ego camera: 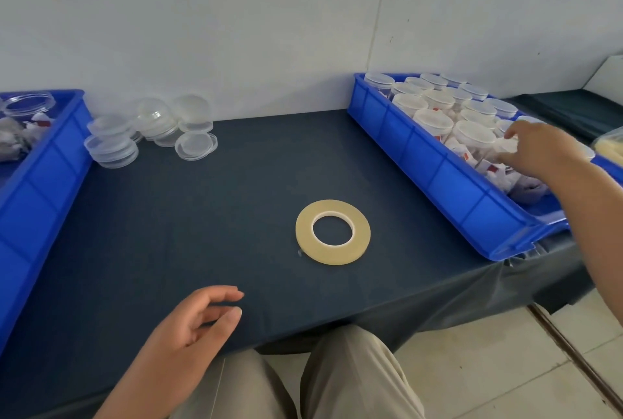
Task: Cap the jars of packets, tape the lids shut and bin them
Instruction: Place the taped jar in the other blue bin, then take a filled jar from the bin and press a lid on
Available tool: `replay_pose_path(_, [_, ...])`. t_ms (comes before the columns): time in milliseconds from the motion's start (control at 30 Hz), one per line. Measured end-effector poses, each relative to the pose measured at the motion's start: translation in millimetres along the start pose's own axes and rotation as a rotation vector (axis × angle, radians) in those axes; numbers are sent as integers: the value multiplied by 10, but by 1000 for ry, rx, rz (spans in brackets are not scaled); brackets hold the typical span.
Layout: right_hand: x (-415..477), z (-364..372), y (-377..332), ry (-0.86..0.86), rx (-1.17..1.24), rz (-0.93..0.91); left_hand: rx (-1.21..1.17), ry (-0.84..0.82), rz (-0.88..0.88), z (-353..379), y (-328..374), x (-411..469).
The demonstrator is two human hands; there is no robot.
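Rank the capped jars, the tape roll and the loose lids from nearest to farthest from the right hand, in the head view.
1. Capped jars: in the blue bin on the right, at the right hand.
2. Tape roll: flat on the table, centre.
3. Loose lids: stacked far left, by the wall.

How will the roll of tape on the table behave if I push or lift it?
The tape roll lies flat on the dark cloth, so it should slide rather than roll; stood on edge, it probably rolls. It is thin with a wide hole, so likely light and stiff, easy to hook with a finger.
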State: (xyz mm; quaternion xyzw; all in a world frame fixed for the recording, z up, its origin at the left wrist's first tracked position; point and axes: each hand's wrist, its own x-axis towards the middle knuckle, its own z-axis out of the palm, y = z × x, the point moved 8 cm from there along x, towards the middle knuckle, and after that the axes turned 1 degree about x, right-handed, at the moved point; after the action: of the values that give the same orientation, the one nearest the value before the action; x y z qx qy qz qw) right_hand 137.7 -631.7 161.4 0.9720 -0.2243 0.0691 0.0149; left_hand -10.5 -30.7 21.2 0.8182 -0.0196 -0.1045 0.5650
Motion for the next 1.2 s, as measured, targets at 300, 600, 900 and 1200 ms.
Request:
replay_pose_path(300, [-1316, -494, -2069, 206, 554, -496, -69, 112, 113, 39, 176, 78])
replay_pose_path(600, [-3088, 602, -3984, 40, 740, -954, 18, 318, 142, -327, 270, -67])
replay_pose_path(900, [-3232, 1061, -4140, -34, 639, -1070, 358, 481, 168, -1631, 611, -245])
replay_pose_path(1200, [-3231, 1018, -4166, 57, 665, -1073, 869, 513, -99, -3360, 462, 1217])
